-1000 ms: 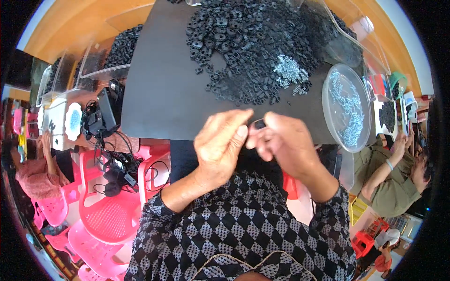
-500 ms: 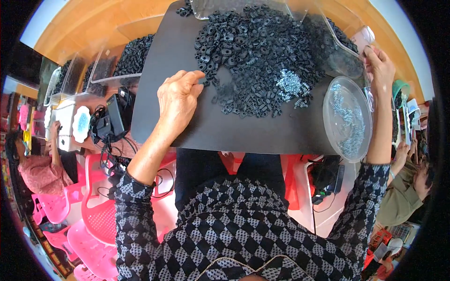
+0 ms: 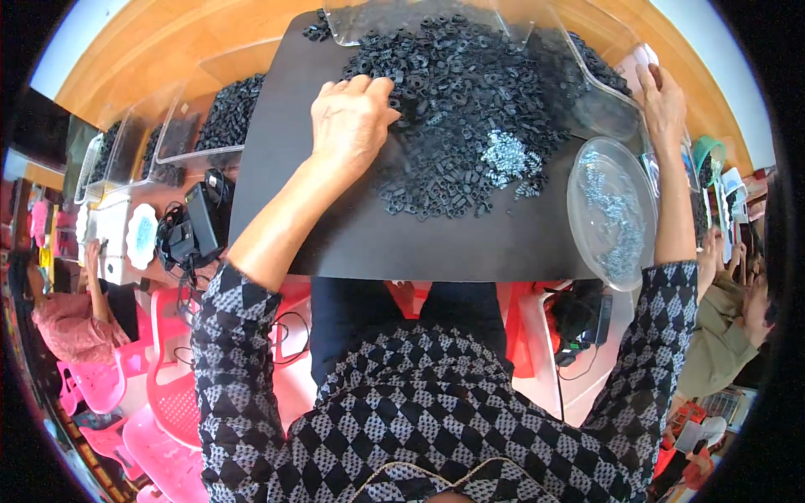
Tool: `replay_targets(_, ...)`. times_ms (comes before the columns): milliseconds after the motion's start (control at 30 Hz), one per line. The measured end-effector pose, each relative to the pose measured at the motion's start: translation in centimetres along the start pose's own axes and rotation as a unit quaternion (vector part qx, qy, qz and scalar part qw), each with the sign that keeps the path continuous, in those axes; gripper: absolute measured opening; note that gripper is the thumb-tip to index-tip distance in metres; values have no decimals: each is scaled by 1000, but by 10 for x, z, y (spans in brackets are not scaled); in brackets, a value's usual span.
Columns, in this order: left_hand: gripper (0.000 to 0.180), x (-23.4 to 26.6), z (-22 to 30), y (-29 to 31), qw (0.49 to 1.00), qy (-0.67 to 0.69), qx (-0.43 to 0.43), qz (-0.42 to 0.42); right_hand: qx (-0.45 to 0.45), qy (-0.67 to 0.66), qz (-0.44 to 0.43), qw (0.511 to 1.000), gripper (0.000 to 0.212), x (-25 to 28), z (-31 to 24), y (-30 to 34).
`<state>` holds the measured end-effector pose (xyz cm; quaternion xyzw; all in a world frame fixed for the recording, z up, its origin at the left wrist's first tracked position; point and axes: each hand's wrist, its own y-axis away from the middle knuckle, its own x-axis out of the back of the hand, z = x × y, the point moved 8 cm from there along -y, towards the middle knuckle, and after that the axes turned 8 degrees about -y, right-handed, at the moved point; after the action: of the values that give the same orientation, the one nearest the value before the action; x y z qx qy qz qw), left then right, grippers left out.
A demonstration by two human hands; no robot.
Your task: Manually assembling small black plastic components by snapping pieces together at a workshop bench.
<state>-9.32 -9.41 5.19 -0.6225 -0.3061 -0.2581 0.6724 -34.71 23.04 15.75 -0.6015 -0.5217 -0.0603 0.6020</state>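
A wide heap of small black plastic parts (image 3: pixel 444 109) covers much of the dark tabletop (image 3: pixel 277 168). At its left edge is my left hand (image 3: pixel 352 121), fingers curled down to the parts; whatever they hold is hidden. My right hand (image 3: pixel 665 105) reaches to the far right, its thumb and fingers closed beside a pale white object (image 3: pixel 644 57) by the clear bin; I cannot make out what is between them. Small silvery coil springs (image 3: pixel 506 158) lie on the heap's right side. More springs fill part of a clear oval dish (image 3: pixel 579 210) near my right forearm.
Clear plastic bins (image 3: pixel 201 156) with black parts stand at left, another clear bin (image 3: pixel 616 94) at far right. A black power adapter (image 3: pixel 205 210) with cables sits left of the tabletop. Pink chairs (image 3: pixel 176 394) stand at lower left. Other people work at both sides.
My left hand has moved farther away and right, onto the heap's edge. My right hand stays by the white object, slightly higher in view. The whole view has shifted a little.
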Motion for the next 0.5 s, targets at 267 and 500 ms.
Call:
replay_targets(267, 15, -30, 9, -10, 992, -70, -97, -49, 135, -205, 71, 967, 14, 35, -94, 85)
replay_targets(500, 24, 4, -8, 4, 998, 61, 13, -30, 134, -249, -140, 949, 11, -15, -137, 176)
